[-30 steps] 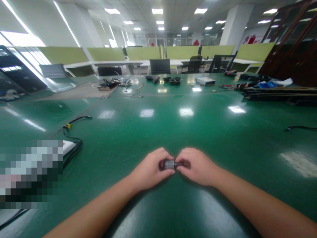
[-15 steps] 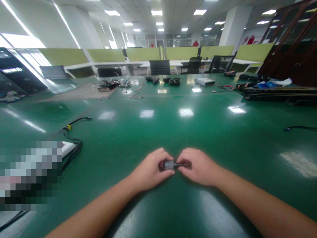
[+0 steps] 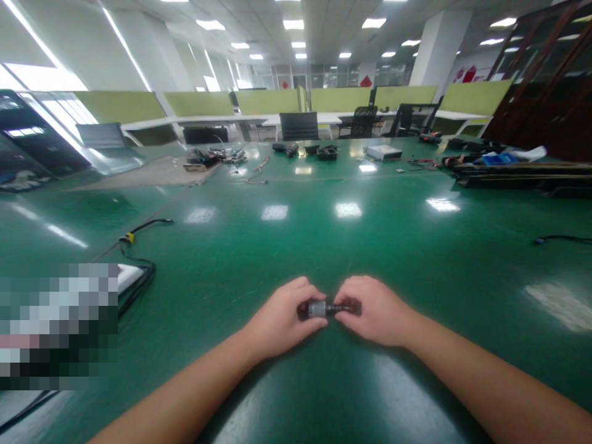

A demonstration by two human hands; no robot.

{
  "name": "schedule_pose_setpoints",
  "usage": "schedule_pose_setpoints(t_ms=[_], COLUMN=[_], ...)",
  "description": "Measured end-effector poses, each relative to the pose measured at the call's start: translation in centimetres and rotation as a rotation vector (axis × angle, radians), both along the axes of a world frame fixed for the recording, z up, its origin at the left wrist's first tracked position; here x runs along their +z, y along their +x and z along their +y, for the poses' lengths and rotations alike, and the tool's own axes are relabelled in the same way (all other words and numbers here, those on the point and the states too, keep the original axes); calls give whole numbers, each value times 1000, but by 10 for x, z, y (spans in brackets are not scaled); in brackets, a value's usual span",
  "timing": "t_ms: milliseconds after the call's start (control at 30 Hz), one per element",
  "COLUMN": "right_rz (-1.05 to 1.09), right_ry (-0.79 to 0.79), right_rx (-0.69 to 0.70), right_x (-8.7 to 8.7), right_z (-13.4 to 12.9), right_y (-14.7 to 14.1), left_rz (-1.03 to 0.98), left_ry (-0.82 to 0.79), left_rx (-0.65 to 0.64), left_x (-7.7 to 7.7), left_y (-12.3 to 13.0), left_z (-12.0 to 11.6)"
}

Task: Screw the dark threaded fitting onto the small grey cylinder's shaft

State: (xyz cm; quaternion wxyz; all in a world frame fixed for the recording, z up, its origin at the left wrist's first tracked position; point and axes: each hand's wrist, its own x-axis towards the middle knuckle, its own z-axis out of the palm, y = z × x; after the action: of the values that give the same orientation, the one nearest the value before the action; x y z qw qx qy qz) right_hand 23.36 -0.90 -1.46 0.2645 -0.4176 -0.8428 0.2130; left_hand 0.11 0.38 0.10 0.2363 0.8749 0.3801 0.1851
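Evidently stiff: a small grey, metal-looking cylinder with a slim dark shaft (image 3: 317, 308), held from both ends

Taken from the black cable with a yellow band (image 3: 127, 237), the cylinder is to the right and closer to the wearer, over the glossy green tabletop (image 3: 296, 246); whether it touches that surface I cannot tell. The bare left hand (image 3: 283, 317) has thumb and fingers wrapped round the cylinder's body. The bare right hand (image 3: 375, 311), farther right of the cable, has its fingers pinching the dark shaft, whose tip is partly hidden.

I would expect the piece to be hard and unyielding, a little heavy for its size yet easily carried in one hand. The smooth barrel could slip or roll under a light pinch, so its broad grey middle looks the surest hold. The thinner shaft, apparently ridged, should give fingertips better bite, though a sideways push there might strain it.
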Motion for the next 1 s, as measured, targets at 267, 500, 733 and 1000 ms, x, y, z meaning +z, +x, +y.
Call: schedule_pose_setpoints(t_ms=[267, 500, 733, 1000], right_rz=[-32, -59, -99, -91], right_ry=[4, -9, -38, -49], right_rx=[-11, -16, 2, 23], right_x=[3, 6, 8, 12], right_z=[-1, -1, 2, 5], right_y=[4, 7, 18, 24], left_rz=[-4, -1, 1, -7], left_ry=[37, 44, 33, 40], left_rx=[16, 18, 15, 20], left_x=[-2, -3, -2, -1], left_y=[-1, -1, -1, -1], left_z=[1, 1, 1, 1])
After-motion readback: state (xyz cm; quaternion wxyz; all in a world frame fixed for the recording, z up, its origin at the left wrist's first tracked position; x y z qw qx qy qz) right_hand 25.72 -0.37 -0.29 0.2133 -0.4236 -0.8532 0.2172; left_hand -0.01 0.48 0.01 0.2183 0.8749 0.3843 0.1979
